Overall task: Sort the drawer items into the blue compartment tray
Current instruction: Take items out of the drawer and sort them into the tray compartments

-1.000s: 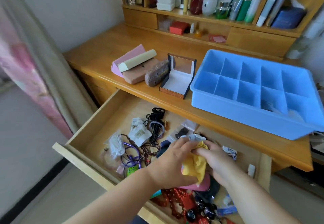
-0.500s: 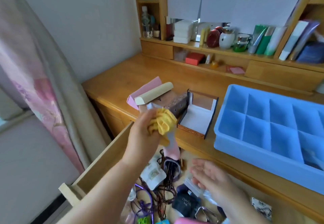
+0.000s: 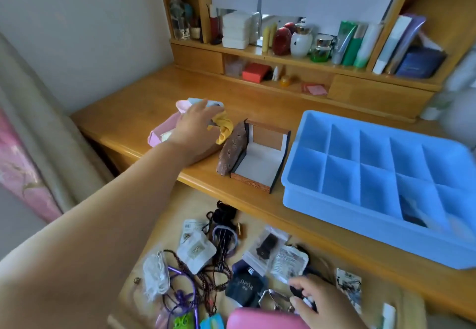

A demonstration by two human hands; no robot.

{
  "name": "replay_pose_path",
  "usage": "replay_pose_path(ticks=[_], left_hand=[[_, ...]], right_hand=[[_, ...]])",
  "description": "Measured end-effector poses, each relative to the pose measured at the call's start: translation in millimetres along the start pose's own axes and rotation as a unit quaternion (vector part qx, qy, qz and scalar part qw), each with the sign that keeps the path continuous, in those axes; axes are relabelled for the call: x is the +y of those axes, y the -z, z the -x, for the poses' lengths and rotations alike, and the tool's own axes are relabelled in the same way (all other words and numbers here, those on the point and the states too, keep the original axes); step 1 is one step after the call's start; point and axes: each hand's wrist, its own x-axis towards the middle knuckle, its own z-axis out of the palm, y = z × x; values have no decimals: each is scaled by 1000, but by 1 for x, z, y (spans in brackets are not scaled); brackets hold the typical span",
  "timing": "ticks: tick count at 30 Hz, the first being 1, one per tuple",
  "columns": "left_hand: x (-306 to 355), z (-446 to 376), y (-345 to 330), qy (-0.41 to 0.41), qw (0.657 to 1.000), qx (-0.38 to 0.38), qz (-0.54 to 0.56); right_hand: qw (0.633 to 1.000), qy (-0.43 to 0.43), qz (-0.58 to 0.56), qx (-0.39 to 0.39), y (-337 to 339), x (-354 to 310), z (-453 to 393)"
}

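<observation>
The left hand (image 3: 194, 125) reaches over the wooden desk (image 3: 134, 112), fingers curled on a crumpled yellow cloth (image 3: 223, 127) beside the pink boxes (image 3: 161, 133) (a pale blue and pink item sits under the fingertips). The right hand (image 3: 318, 300) hovers low in the open drawer (image 3: 180, 200), fingers bent around small dark clutter. The blue plastic compartment tray (image 3: 373, 158) sits on the desk's right side.
</observation>
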Motion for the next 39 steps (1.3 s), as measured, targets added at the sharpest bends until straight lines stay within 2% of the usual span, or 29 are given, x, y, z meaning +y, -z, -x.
replay_pose_path(ticks=[2, 3, 5, 6, 8, 10, 12, 14, 16, 18, 22, 24, 27, 29, 31, 35, 39], left_hand=[[4, 41, -3, -76, 989, 122, 45], [5, 69, -11, -115, 979, 157, 64], [4, 135, -36, -150, 973, 148, 94], [2, 167, -52, -139, 979, 109, 103], [0, 224, -83, -78, 989, -26, 126], [-3, 265, -109, -37, 977, -166, 130], [-4, 289, -127, -45, 958, -274, 69], [-4, 298, -136, -94, 939, -328, -36], [1, 298, -139, -152, 932, -305, -120], [4, 292, -134, -185, 934, -272, -141], [2, 280, -101, -168, 960, -224, 29], [0, 269, -76, -157, 970, -169, 82], [-6, 242, -37, -136, 983, -70, 102], [-14, 218, -12, -90, 991, -9, 103], [-25, 190, 12, -6, 989, 55, 138], [-56, 117, 47, 108, 954, 201, 194], [-90, 40, 62, 182, 946, 203, 177]], right_hand=[[998, 21, 39, -36, -9, 9, 15], [996, 36, 66, -46, -14, 13, 23], [992, 62, 101, -51, -27, 22, 38], [990, 64, 109, -56, -33, 26, 47], [989, 60, 122, -55, -43, 30, 62], [986, 69, 148, -36, -48, 30, 69], [984, 74, 160, -17, -50, 26, 71], [984, 76, 158, -14, -50, 22, 71], [989, 80, 128, -6, -46, 18, 72], [992, 88, 84, 12, -39, 13, 73], [992, 119, -14, 47, -9, -7, 69], [982, 145, -52, 108, 11, -21, 59], [956, 193, -14, 221, 36, -44, 33], [948, 204, 29, 244, 50, -57, 10], [953, 206, 95, 203, 54, -65, -12], [956, 171, 196, 136, 47, -60, -45], [925, 220, 166, 260, 33, -43, -58]])
